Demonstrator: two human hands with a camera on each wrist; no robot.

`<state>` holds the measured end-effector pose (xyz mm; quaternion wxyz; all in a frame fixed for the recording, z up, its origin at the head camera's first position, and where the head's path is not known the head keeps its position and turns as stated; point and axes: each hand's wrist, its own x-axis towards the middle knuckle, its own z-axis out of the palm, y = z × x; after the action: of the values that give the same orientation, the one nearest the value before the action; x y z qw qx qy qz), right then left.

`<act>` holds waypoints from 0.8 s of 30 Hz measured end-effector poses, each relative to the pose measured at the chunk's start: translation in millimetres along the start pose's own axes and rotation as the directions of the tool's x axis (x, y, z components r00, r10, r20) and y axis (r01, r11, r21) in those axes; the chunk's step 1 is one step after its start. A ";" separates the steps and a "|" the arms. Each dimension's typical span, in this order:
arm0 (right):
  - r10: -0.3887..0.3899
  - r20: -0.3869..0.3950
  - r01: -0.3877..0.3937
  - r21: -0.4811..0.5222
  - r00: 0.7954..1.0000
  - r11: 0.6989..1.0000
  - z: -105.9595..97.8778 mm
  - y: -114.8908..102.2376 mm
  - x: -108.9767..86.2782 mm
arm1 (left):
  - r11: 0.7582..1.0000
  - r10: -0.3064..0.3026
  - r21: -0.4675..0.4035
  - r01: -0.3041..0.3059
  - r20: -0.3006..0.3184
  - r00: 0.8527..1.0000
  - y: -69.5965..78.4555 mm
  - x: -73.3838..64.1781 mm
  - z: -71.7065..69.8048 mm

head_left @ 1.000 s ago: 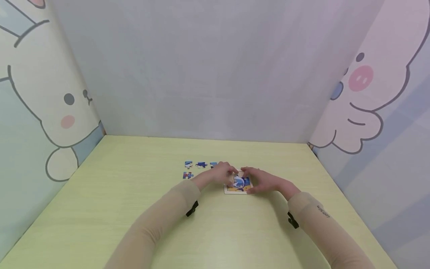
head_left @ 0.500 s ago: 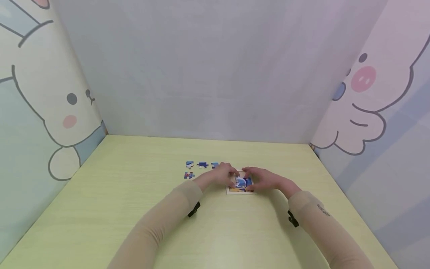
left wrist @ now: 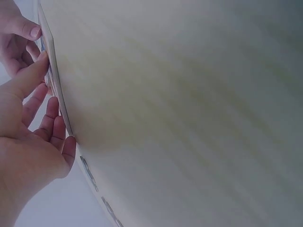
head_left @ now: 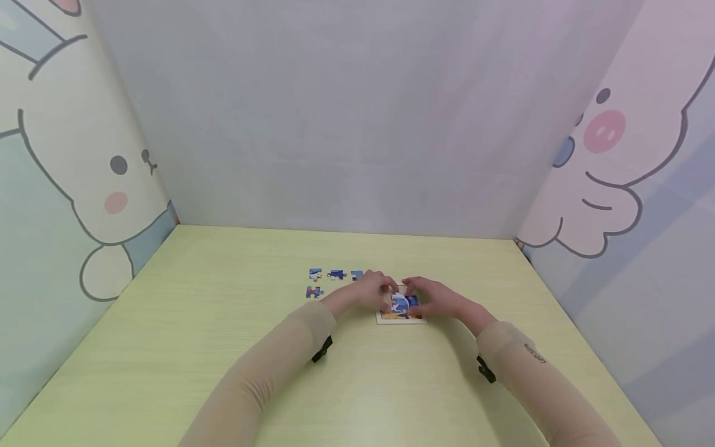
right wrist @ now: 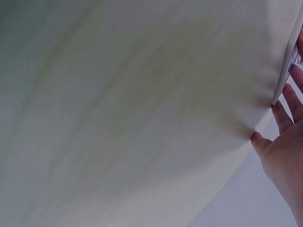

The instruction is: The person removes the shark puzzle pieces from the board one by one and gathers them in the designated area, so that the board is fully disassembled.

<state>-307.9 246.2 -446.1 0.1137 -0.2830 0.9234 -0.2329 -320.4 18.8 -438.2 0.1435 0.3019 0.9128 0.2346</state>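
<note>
A jigsaw puzzle tray [head_left: 389,321] with a pale rim lies flat on the table, partly filled with blue and orange pieces. My left hand [head_left: 371,290] bends over its left side, thumb and forefinger at a light-blue puzzle piece [head_left: 400,303]. From the right, my right hand [head_left: 441,299] reaches over the tray, its thumb and forefinger near the same piece. In the left wrist view, my left hand's lower fingers rest by the tray's edge [left wrist: 59,87]. In the right wrist view, my right little finger touches the tabletop. The fingers hide parts of the tray.
Several loose puzzle pieces lie left of the tray, among them a dark-blue piece [head_left: 337,274], a white-and-blue piece [head_left: 315,274] and a red-and-blue piece [head_left: 314,292]. A pale yellow table [head_left: 251,261] stretches to a grey curtain [head_left: 346,136] behind; cartoon-printed side walls flank it.
My right thumb has shifted left, from the tray's right side onto the light-blue piece area. That piece looks slightly turned. The left hand has hardly moved; the loose pieces stay put.
</note>
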 end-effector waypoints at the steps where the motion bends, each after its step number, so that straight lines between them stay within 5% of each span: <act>1: 0.000 0.000 0.000 0.005 1.000 1.000 -0.1 -0.4 -0.4 | 1.000 0.001 -0.006 -0.001 -0.003 1.000 -0.3 0.2 0.4; 13: 0.009 0.009 -0.010 0.024 1.000 1.000 1.1 1.1 -0.4 | 0.971 0.034 -0.235 -0.046 -0.052 0.998 1.7 -0.7 -2.6; 24: 0.015 0.007 -0.015 0.009 1.000 1.000 -0.2 0.5 -2.1 | 0.961 0.041 -0.268 -0.067 -0.100 0.994 1.8 -1.9 -4.4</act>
<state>-306.6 247.9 -446.0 0.1200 -0.2765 0.9241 -0.2351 -319.9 17.3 -433.3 0.1343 0.2929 0.8692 0.3750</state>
